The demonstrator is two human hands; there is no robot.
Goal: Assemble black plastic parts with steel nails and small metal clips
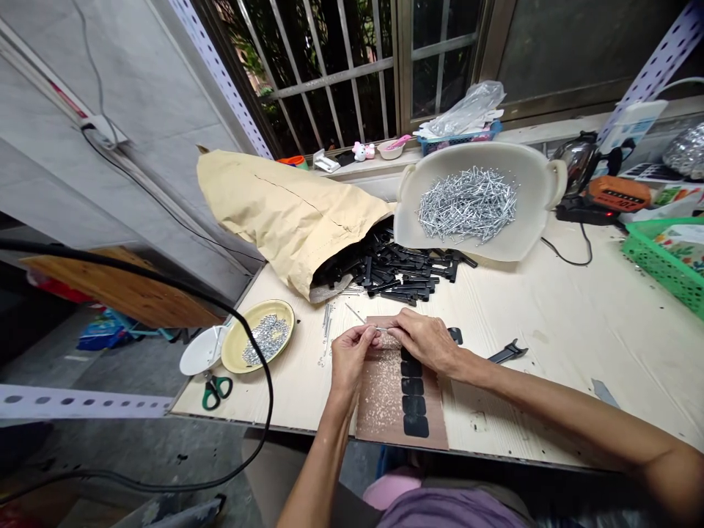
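My left hand (350, 352) and my right hand (427, 341) meet over a brown board (379, 411), both closed in a pinch. Between their fingertips runs a thin silvery metal pin (383, 330); its ends are partly covered by the fingers. Light speckles are scattered over the board. Down its right side runs a row of black rounded-square pads (413, 405), the upper ones partly hidden by my right hand. Several loose metal pins (326, 330) lie on the table left of my hands. A forked black piece (509, 353) lies right of my right wrist.
Black plastic parts (404, 275) spill from a paper sack (297, 220) behind my hands. A white basin (404, 227) holds many metal pins. At left are a yellow dish (231, 348) of small metal pieces and green-handled scissors (217, 392). A black cable (269, 411) crosses the left foreground.
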